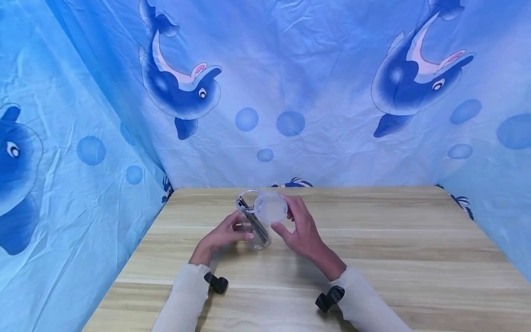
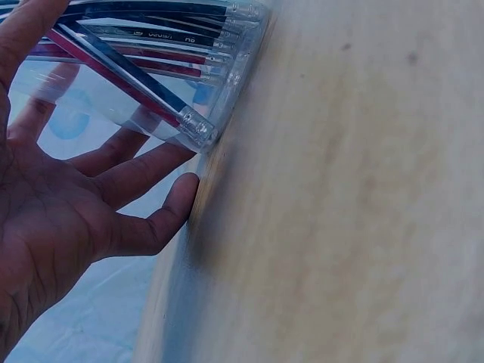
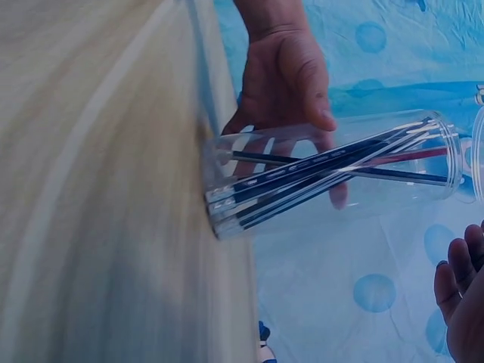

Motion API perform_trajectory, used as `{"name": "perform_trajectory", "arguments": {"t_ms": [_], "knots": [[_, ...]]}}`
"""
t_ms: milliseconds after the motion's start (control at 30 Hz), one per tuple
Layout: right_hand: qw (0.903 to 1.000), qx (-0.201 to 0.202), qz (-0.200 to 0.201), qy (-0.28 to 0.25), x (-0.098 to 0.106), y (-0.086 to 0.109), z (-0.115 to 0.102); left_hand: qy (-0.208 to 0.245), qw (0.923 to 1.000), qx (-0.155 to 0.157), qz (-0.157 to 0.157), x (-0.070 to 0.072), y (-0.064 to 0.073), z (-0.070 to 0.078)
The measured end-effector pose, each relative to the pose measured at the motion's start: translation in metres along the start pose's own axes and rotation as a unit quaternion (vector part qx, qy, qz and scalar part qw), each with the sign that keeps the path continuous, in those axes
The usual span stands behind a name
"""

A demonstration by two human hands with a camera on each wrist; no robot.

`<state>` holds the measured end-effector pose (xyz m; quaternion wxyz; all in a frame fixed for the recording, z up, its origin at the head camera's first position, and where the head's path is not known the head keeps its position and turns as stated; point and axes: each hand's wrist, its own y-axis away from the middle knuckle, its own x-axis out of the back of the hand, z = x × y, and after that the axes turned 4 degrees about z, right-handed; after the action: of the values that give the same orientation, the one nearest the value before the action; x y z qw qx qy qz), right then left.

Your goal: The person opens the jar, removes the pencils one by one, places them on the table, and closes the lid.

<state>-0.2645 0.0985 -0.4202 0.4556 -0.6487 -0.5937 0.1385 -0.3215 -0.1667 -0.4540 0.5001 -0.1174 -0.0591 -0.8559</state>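
Observation:
A clear jar (image 1: 260, 240) stands on the wooden table, tilted in the head view, with several slim dark and red pens (image 3: 302, 174) leaning inside it. My left hand (image 1: 227, 233) holds the jar from its left side, thumb and fingers around the wall. Its palm (image 2: 60, 197) shows beneath the jar in the left wrist view. Beside the jar's mouth is a round clear lid (image 1: 270, 208), off the opening. My right hand (image 1: 302, 228) grips the lid's edge between thumb and fingers. In the right wrist view only part of the lid (image 3: 478, 155) shows.
The wooden table (image 1: 394, 258) extends to both sides of the hands. Blue cloth (image 1: 323, 157) with printed dolphins hangs behind it and along the sides. Dark devices (image 1: 330, 297) are strapped on both wrists over pale sleeves.

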Motion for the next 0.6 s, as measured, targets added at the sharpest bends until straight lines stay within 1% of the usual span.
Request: {"name": "perform_trajectory", "arguments": {"t_ms": [167, 267, 400, 500, 600], "knots": [[0.9997, -0.003, -0.025, 0.003, 0.003, 0.01, 0.001, -0.005, 1.0, 0.002, 0.002, 0.0, -0.001, -0.001], [0.9995, -0.007, -0.031, -0.001, 0.005, 0.016, 0.002, -0.008, 1.0, 0.0, 0.002, 0.0, -0.001, -0.001], [0.9992, -0.006, -0.04, -0.004, 0.009, 0.023, 0.003, -0.01, 0.9999, 0.007, 0.008, 0.0, -0.001, -0.001], [0.9979, -0.009, -0.064, 0.003, 0.012, 0.027, 0.004, -0.012, 0.9998, 0.01, 0.013, 0.0, -0.002, -0.002], [0.9946, -0.027, -0.1, 0.012, 0.016, 0.03, 0.005, -0.011, 0.9999, 0.006, 0.011, 0.0, -0.001, -0.002]]}}
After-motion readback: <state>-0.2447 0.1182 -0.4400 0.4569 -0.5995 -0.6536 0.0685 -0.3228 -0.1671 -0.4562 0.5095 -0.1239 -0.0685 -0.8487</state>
